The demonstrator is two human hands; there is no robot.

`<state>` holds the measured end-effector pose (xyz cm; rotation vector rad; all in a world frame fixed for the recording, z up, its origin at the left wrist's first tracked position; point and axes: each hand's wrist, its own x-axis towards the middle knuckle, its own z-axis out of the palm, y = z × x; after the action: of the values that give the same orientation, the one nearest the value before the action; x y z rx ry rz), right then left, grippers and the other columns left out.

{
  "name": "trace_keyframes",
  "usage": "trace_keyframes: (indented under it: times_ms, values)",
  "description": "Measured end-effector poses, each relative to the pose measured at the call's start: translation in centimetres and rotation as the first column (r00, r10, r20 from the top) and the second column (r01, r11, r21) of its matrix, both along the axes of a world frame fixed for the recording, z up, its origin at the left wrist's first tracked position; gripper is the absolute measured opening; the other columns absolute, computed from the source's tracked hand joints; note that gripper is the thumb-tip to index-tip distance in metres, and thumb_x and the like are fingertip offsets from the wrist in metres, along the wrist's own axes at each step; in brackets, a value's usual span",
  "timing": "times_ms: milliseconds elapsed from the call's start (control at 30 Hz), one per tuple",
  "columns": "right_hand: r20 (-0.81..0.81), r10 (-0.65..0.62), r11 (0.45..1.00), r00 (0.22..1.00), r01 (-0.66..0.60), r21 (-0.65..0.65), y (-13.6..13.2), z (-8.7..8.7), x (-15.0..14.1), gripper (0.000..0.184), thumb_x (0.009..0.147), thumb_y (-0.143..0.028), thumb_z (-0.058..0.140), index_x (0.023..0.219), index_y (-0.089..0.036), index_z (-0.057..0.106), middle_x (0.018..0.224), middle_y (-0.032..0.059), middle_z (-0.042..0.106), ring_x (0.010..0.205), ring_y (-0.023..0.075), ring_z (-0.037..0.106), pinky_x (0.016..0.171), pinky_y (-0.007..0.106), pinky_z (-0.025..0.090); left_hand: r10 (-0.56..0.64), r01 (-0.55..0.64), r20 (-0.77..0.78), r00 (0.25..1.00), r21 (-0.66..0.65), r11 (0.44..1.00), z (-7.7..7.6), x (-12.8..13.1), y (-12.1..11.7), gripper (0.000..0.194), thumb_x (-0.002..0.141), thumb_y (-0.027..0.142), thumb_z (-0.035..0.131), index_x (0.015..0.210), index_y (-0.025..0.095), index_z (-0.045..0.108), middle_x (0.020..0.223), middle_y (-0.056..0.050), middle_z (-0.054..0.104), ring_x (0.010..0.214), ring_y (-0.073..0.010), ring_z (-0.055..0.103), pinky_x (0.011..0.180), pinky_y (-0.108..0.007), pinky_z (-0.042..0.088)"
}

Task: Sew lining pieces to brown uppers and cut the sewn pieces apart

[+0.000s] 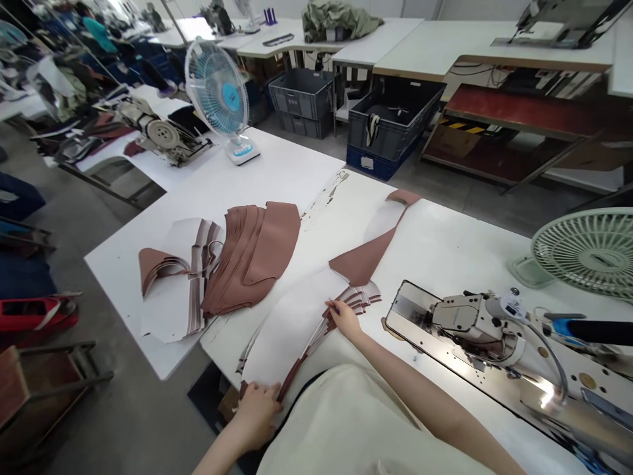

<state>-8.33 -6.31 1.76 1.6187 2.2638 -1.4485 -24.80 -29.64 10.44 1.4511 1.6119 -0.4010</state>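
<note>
A fanned stack of brown pieces (291, 323) lies in front of me, pale backing upward, with brown edges showing along its right side. My left hand (257, 415) rests on its near end, fingers apart and fingertips on the top piece. At the far right corner of the stack is my right hand (347, 322), closed around a slim dark pen (335, 306) whose end shows between the fingers. Just beyond that hand, a loose brown piece (366, 257) lies with its coloured side up and its far end curled over.
Left of the stack lie a brown pile (271, 244) and a pale-backed bundle (171, 303). A sewing machine (459, 316) is at my right, near a green fan (593, 254). A blue fan (220, 92) stands at the back left; grey crates (390, 125) sit beyond the table.
</note>
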Motion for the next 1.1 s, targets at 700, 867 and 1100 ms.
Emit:
trace_keyframes:
  times_ms: [700, 867, 1100]
  values:
    - [0.087, -0.261, 0.953, 0.962, 0.271, -0.139, 4.9, 1.8, 5.4, 0.039, 0.088, -0.045, 0.03, 0.07, -0.023, 0.056, 0.069, 0.002, 0.062, 0.07, 0.0198, 0.058, 0.063, 0.028, 0.039, 0.337, -0.438, 0.283, 0.898, 0.655, 0.616, -8.0, 3.6, 31.4, 0.021, 0.083, 0.04, 0.058, 0.08, 0.019, 0.057, 0.076, -0.002, 0.063, 0.078, -0.0182, 0.056, 0.079, -0.032, 0.034]
    - [0.096, -0.267, 0.951, 0.959, 0.278, -0.132, 5.3, 1.8, 4.6, 0.033, 0.086, -0.047, 0.033, 0.071, -0.023, 0.05, 0.069, 0.0008, 0.06, 0.069, 0.0189, 0.057, 0.061, 0.027, 0.036, 0.347, -0.514, 0.38, 0.857, 0.665, 0.542, -7.7, 4.1, 30.8, 0.02, 0.087, 0.037, 0.052, 0.079, 0.019, 0.055, 0.076, 0.0, 0.06, 0.082, -0.0172, 0.055, 0.082, -0.033, 0.031]
    - [0.187, -0.224, 0.967, 0.957, 0.241, -0.077, 5.7, 1.9, 3.7, 0.031, 0.089, -0.045, 0.033, 0.072, -0.024, 0.047, 0.066, 0.0002, 0.058, 0.068, 0.0192, 0.057, 0.058, 0.026, 0.033, 0.375, -0.595, 0.465, 0.802, 0.568, 0.569, -8.7, 5.1, 30.6, 0.026, 0.09, 0.039, 0.045, 0.073, 0.019, 0.045, 0.07, 0.004, 0.055, 0.071, -0.0141, 0.051, 0.084, -0.031, 0.032]
